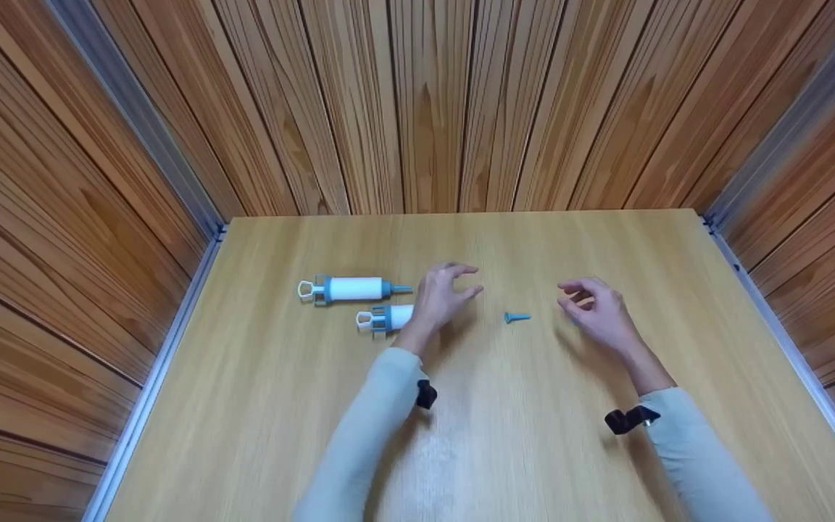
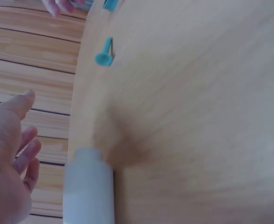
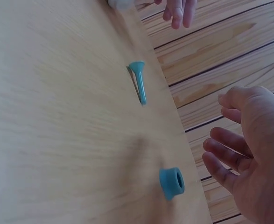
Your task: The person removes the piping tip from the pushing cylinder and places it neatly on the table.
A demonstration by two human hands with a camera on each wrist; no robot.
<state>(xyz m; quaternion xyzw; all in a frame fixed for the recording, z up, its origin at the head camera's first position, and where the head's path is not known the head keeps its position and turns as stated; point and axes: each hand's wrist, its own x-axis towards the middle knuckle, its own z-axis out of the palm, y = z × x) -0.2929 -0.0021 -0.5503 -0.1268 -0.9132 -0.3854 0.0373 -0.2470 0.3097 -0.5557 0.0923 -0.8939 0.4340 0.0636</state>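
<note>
My left hand (image 1: 441, 293) hovers with loosely bent fingers over the front end of a white-barrelled plunger syringe (image 1: 381, 317) lying on the table. In the left wrist view its white barrel (image 2: 89, 193) shows a bare, narrow neck. My right hand (image 1: 601, 315) is held above the table on the right, fingers relaxed and nothing between them. Beneath it, the right wrist view shows a short blue threaded-looking collar (image 3: 172, 182), which the hand hides in the head view. Between the hands lies a small blue nozzle (image 1: 517, 317) with a flared base.
A second syringe (image 1: 356, 288), with a blue nozzle fitted on its front, lies just behind the first. Wood-plank walls (image 1: 425, 109) and metal rails (image 1: 164, 362) bound the wooden table (image 1: 490, 435).
</note>
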